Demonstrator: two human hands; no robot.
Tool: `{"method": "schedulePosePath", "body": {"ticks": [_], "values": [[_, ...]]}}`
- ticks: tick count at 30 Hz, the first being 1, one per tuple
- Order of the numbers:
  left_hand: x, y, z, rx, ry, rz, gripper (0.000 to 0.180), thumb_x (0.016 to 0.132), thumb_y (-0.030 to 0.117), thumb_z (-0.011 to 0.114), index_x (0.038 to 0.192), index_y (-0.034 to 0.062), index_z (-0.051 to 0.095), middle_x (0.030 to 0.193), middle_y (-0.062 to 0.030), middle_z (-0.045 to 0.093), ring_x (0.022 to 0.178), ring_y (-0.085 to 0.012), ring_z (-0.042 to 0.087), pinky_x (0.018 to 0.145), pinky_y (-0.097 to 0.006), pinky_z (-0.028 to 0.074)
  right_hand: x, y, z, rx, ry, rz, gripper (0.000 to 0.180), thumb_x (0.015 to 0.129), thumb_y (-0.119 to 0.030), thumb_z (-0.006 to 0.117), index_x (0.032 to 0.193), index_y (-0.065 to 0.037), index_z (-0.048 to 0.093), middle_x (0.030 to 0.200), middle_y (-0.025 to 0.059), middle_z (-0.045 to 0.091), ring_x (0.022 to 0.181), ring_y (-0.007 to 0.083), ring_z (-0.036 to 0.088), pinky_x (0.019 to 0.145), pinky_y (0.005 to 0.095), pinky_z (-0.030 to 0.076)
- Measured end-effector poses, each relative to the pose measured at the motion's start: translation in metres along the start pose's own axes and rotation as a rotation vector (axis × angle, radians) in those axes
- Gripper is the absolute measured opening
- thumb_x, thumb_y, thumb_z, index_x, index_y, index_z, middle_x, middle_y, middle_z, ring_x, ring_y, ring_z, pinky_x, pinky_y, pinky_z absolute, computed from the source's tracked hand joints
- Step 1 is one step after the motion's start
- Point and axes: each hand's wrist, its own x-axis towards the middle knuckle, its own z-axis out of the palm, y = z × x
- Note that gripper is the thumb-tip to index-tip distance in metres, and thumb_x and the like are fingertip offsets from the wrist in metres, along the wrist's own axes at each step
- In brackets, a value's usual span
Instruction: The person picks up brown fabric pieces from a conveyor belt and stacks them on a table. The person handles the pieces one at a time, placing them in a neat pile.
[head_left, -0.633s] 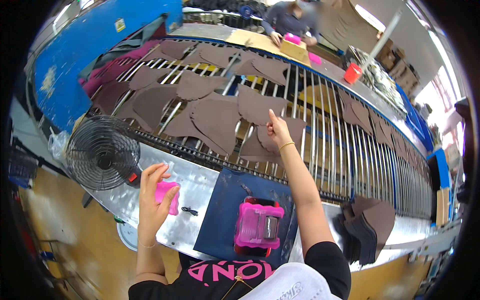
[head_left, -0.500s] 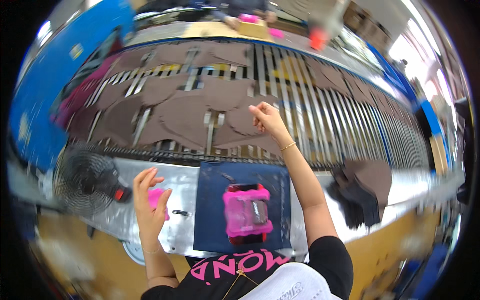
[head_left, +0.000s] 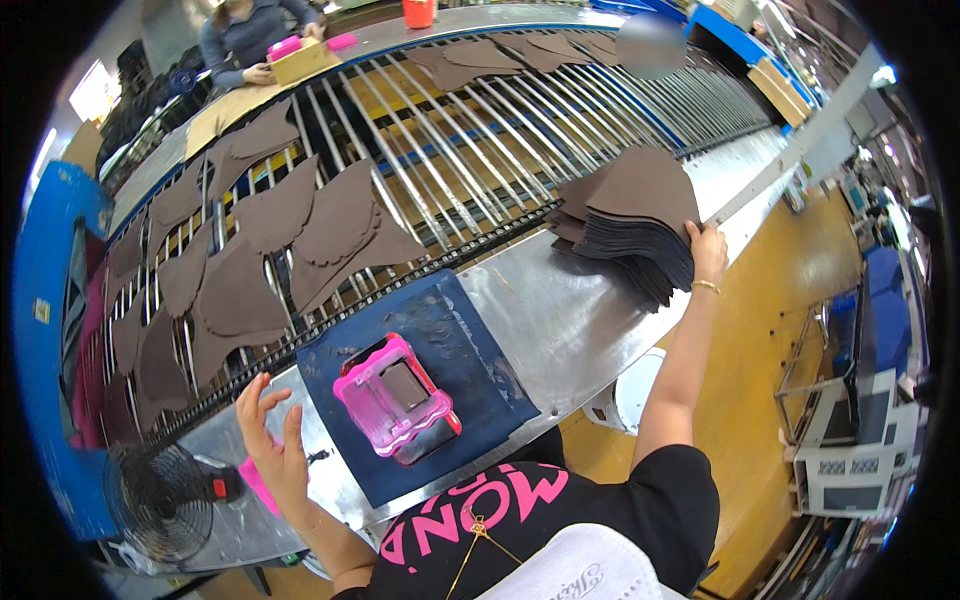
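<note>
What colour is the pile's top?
The pile's top is dark brown, best seen in the head view.

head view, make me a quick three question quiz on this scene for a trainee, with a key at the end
1. Which thing is the right hand nearest to?
2. True or false: the left hand is nearer the black fan than the right hand is.
3. What colour is the frame-shaped holder over the blue mat? (a) green (b) pink (c) yellow

Key: 1. The stack of brown pieces; 2. True; 3. b
</note>
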Motion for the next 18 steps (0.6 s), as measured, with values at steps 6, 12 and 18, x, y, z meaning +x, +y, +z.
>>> {"method": "schedulePosePath", "body": {"ticks": [6,12,18], "values": [[0.000,0.020,0.006,0.067,0.001,0.011,0.049,0.079,0.005,0.070,0.125,0.0037,0.052,0.118,-0.0109,0.054,0.091,-0.0184,0.061,0.091,-0.033,0.042,0.032,0.032,0.022,-0.047,-0.057,-0.047,0.059,0.078,-0.060,0.062,0.101,-0.006,0.068,0.104,0.0201,0.065,0.101,0.0373,0.061,0.085,0.0491,0.049],[-0.006,0.018,0.000,0.110,0.011,0.051,0.052,0.077,0.006,0.072,0.126,0.0052,0.053,0.117,-0.0114,0.054,0.088,-0.0187,0.062,0.084,-0.033,0.046,0.044,0.028,0.000,-0.067,-0.071,-0.215,0.057,0.081,-0.046,0.066,0.113,0.001,0.060,0.106,0.0229,0.064,0.102,0.0386,0.060,0.086,0.0467,0.047],[0.019,0.031,0.007,0.126,-0.098,0.189,0.053,0.077,0.007,0.072,0.127,0.0063,0.053,0.118,-0.0125,0.053,0.092,-0.0210,0.062,0.084,-0.033,0.047,-0.072,-0.072,-0.141,0.126,0.043,-0.361,0.036,0.099,-0.031,0.044,0.118,-0.002,0.055,0.095,0.0213,0.066,0.074,0.0361,0.065,0.057,0.0405,0.052]]}}
